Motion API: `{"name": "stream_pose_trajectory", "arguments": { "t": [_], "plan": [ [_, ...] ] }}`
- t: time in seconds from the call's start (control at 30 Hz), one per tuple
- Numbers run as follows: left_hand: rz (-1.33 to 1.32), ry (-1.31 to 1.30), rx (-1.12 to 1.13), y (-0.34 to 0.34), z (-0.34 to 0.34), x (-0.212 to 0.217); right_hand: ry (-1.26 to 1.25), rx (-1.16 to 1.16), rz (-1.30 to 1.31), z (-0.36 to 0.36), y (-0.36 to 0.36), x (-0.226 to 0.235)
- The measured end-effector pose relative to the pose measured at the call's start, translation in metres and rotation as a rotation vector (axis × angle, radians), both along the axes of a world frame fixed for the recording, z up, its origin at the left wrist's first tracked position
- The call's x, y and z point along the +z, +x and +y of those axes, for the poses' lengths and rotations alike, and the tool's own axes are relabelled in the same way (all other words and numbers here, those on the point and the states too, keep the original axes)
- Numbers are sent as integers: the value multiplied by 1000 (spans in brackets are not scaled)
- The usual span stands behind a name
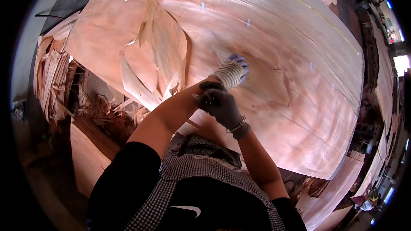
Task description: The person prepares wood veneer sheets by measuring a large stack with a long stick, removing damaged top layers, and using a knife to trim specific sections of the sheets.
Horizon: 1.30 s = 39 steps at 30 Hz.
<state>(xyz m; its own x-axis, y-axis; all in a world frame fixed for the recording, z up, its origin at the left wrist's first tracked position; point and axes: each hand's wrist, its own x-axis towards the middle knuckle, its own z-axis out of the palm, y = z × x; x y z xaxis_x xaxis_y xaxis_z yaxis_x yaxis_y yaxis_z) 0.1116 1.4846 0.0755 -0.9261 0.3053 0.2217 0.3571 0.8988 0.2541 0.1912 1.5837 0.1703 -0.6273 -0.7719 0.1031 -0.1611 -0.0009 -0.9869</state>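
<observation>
**Head view: gloved hands working on a sheet of wood veneer**

Head view is showing both hands meeting at the near middle of a wide, pale pink veneer sheet (265, 42) that is lying flat across the stack and filling most of the picture. The left hand (231, 72), in a striped knit glove with blue fingertips, is pressing down on the sheet, fingers curled against the wood rather than wrapped around anything I can make out. The right hand (220, 106), in a dark grey glove, is sitting just near of it, clenched around something small and dark; what it is gripping is too hidden to name. The two hands are nearly touching.

To the left on the same sheet, a torn flap (160, 55) is curling up from the surface, with a long split running under it. Further left and nearer, a heap of broken veneer scraps (55, 81) is lying beside the stack. More sheets are stacked to the far right (381, 77).

Judging by the curl and the tear, the veneer is thin, light and brittle, likely to split along the grain. It would probably handle best held flat with spread palms, or lifted at an edge with both hands well apart, away from the split.
</observation>
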Motion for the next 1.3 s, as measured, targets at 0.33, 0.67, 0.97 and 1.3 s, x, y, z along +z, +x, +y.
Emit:
{"name": "stream_pose_trajectory", "arguments": {
  "t": [0.33,0.67,0.97,1.3],
  "plan": [
    [150,67,118,1,-50,-2,100,-126,99,-60,3,-3],
    [132,-64,-111,11,-51,1,261,62,-61,-67,4,-10],
    [-670,2391,480,14,-61,7,-111,-138,-463,-34,35,7],
    [-368,1827,323,23,-150,-9,-162,-397,-757,6,-30,-33]
  ]
}}
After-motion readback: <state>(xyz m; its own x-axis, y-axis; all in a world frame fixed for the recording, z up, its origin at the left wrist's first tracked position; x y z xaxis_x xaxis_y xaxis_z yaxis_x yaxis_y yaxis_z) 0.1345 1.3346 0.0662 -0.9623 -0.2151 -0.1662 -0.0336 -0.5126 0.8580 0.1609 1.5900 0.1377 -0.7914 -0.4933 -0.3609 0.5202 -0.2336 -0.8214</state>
